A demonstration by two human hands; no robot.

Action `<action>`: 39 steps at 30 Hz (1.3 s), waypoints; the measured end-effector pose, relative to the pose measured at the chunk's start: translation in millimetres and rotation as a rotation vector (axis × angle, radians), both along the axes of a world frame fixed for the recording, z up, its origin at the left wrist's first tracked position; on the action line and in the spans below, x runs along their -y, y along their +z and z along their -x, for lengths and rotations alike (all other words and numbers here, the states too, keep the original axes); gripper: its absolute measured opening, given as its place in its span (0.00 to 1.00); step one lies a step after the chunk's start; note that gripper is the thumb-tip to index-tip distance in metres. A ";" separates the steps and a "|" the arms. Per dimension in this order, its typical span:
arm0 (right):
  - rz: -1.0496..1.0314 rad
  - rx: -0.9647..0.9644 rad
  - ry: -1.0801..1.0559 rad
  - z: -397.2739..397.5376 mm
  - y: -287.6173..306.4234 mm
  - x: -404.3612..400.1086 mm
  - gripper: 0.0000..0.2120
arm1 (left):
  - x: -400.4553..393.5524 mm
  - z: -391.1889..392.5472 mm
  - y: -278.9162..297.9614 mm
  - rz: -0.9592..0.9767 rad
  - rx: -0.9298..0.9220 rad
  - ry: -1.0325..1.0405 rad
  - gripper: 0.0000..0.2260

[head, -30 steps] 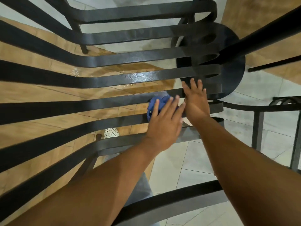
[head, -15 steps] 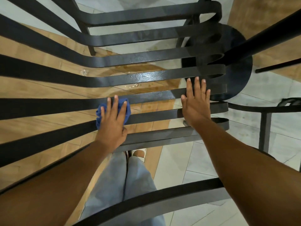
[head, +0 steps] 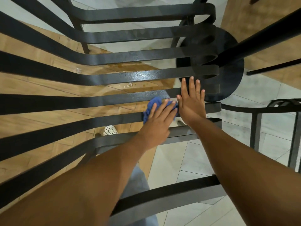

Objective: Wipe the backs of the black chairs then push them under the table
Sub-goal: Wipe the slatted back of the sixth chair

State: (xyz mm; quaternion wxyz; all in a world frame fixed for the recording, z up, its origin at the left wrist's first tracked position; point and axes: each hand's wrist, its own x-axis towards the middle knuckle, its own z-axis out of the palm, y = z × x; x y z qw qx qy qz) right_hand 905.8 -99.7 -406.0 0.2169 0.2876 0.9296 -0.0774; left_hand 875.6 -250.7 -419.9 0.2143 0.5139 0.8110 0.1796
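Dining area — black slatted chairs [head: 130, 75], round table base [head: 228, 79]

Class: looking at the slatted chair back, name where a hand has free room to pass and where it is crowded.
Free: the wide gaps between the black slats to the left of the left hand, wood floor showing through. Crowded: the right end, where the left hand presses the blue cloth against the right hand and the slats converge.

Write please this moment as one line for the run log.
step: wiping chair back | left hand: presses blue cloth on slat | right hand: flat on slats | chair: not pushed under table
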 end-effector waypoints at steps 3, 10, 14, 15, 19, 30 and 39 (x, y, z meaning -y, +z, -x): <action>0.008 0.002 -0.016 0.3 0.8 0.7 0.26 | 46.3 19.8 0.7 0.040 -0.017 0.029 0.37; 0.054 0.028 -0.044 4.6 7.9 2.7 0.25 | 143.0 39.6 10.8 0.070 -0.084 0.004 0.37; 0.070 0.049 -0.055 7.2 8.9 2.9 0.25 | 114.3 -1.0 -3.1 0.124 -0.193 -0.146 0.44; 0.070 0.050 -0.055 7.2 8.2 2.6 0.25 | 105.4 -8.6 -8.0 0.084 -0.198 -0.125 0.41; 0.059 0.029 -0.078 7.2 4.5 4.8 0.25 | 65.6 -24.6 -9.8 0.099 -0.225 -0.181 0.29; 0.177 -0.249 -1.061 -1.7 51.1 35.9 0.17 | -13.9 -16.4 23.7 -0.112 0.007 0.011 0.27; 0.401 0.025 -0.566 22.1 59.2 94.7 0.24 | 87.4 28.9 3.6 0.262 0.052 0.221 0.43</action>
